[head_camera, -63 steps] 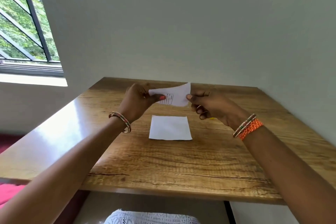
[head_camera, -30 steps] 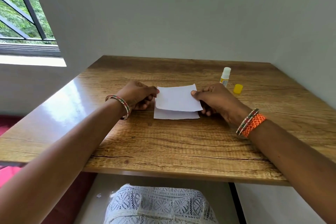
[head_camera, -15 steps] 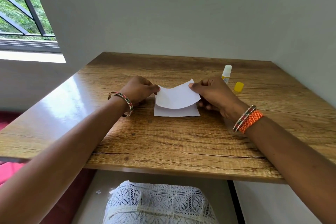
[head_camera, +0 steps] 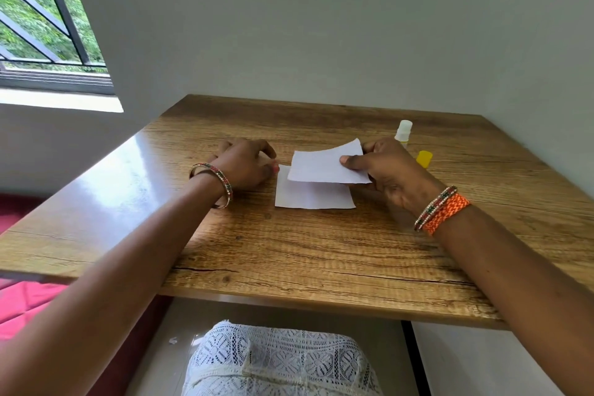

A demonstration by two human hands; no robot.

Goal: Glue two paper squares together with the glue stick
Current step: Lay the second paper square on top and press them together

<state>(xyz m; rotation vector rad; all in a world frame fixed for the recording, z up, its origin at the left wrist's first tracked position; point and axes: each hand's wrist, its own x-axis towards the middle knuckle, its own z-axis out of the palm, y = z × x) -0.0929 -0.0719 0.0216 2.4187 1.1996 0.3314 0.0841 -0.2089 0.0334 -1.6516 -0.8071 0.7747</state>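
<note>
Head view: right hand grip pinching upper paper square, tilted, left-right long axis, above flat lower square.

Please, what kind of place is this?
Probably a room in a home, at a corner desk: a wooden table against plain walls, a barred window with trees outside, and a red cushion beside it.

Change vs. 0.5 s ago: left hand has let go of the upper white paper square; its fingertips now rest at the left edge of the lower white paper square, flat on the wooden worktop. Upper square, earlier bowed between both hands, is now in right hand grip only, flatter, shifted right and raised.
</note>
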